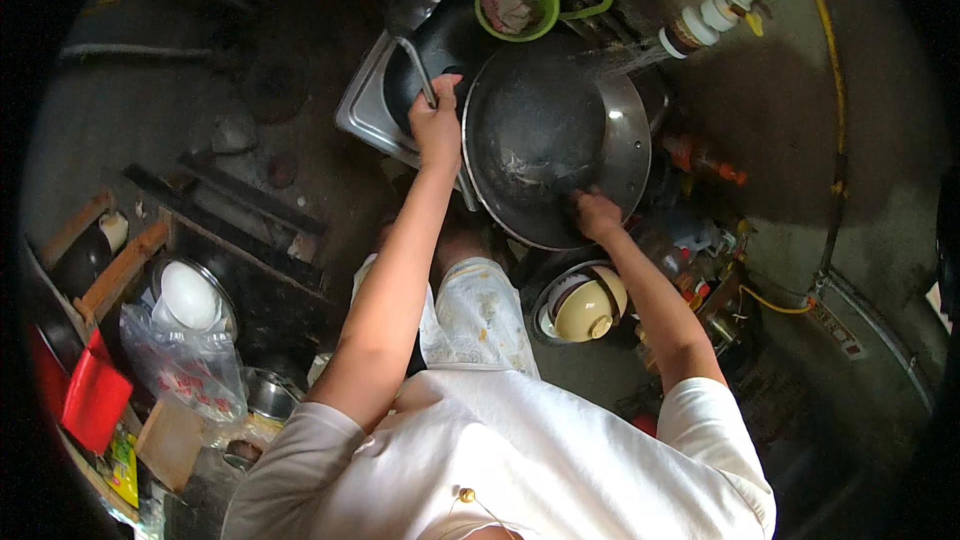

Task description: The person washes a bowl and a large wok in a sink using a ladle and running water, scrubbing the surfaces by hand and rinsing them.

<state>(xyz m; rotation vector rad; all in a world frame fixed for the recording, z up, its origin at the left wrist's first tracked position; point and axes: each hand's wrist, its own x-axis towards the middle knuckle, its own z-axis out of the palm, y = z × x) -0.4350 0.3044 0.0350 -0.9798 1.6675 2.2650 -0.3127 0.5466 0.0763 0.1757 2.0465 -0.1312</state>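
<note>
My left hand (437,124) is closed around the metal handle of a ladle (415,60), whose bowl points away from me. Its wrist is beside the left rim of a large dark wok (540,120) with a bright metal edge. Inside the wok's near right part is my right hand (598,216), fingers blurred and curled low. Whether it grips something dark there cannot be told. Water (626,58) sprays from a white plastic tap (694,28) at the wok's far edge. A wet patch glints on the wok's inner surface.
Under the wok shows a stainless steel sink rim (367,101). A green plastic dipper (517,34) holding pinkish cloth sits beyond the wok. Stacked bowls (586,311) stand by my knees. A wooden rack (124,270), plastic bag (187,375) and white bowl (187,294) are at left.
</note>
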